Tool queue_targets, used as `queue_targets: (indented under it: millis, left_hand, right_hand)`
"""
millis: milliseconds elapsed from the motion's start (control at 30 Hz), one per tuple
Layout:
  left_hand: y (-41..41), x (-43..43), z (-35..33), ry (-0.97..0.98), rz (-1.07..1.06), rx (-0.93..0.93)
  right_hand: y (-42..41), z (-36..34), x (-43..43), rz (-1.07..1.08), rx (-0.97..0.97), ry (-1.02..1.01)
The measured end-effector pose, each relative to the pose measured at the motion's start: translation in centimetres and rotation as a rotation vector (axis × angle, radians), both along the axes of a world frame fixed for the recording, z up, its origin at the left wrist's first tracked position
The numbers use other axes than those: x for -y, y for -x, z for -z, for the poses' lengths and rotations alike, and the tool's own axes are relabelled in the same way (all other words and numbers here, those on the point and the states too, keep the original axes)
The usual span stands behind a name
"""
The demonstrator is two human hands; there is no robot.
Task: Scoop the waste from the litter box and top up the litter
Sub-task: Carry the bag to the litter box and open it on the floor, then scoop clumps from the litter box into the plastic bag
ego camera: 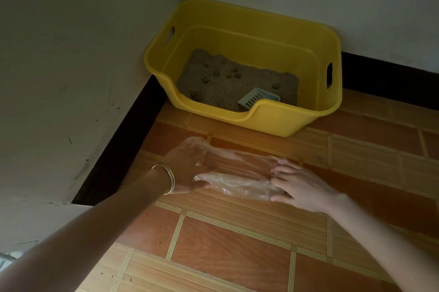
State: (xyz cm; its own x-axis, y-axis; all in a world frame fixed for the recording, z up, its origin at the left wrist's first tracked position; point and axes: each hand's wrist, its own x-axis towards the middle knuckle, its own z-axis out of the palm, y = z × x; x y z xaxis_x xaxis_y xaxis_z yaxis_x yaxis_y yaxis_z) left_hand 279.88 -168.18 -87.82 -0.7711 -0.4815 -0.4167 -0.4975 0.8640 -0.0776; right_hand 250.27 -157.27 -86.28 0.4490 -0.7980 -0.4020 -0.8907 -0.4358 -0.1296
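Note:
A yellow litter box point(273, 120) stands in the corner of the room. Sandy litter point(221, 85) with several small clumps covers its floor. A pale grey slotted scoop point(255, 98) lies in the litter by the low front lip. In front of the box a clear plastic bag point(237, 173) is stretched across the tiled floor. My left hand point(185, 170), with bangles on the wrist, holds the bag's left end; its fingers are under the plastic. My right hand point(299, 184) pinches the bag's right end between fingers and thumb.
White walls with a dark skirting board point(123, 139) close the corner on the left and behind the box. The floor point(237, 256) is orange-brown tile with pale striped bands. Small specks of grit lie on the tiles near the left wall.

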Motion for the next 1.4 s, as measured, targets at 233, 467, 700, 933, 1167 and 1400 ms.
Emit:
queue_targets:
  millis: [233,467,700,933,1167,1400]
  left_hand:
    - [-0.5,-0.7,-0.3,-0.082,0.170,-0.388]
    - [0.4,-0.5,0.8,-0.269,-0.127,0.022]
    - [1.2,1.8,-1.7,-0.022,-0.113,0.049]
    - [0.5,2.4,-4.3,0.026,0.067,-0.438]
    - [2.5,5.3,-8.6,0.125,0.023,-0.503]
    - [0.9,8.7,-10.9,0.208,-0.074,-0.437]
  right_hand:
    - [-1.2,-0.4,0.7,0.060,-0.078,-0.137]
    - [-3.0,-0.8,2.2,0.121,-0.118,-0.233]
    - [-2.5,-1.0,3.8,0.136,-0.038,-0.036]
    - [-1.4,-1.8,3.5,0.168,0.564,0.314]
    - [1.0,-10.4,5.9,0.108,0.648,0.600]
    - [2.8,-11.1,13.0,0.432,0.519,0.317]
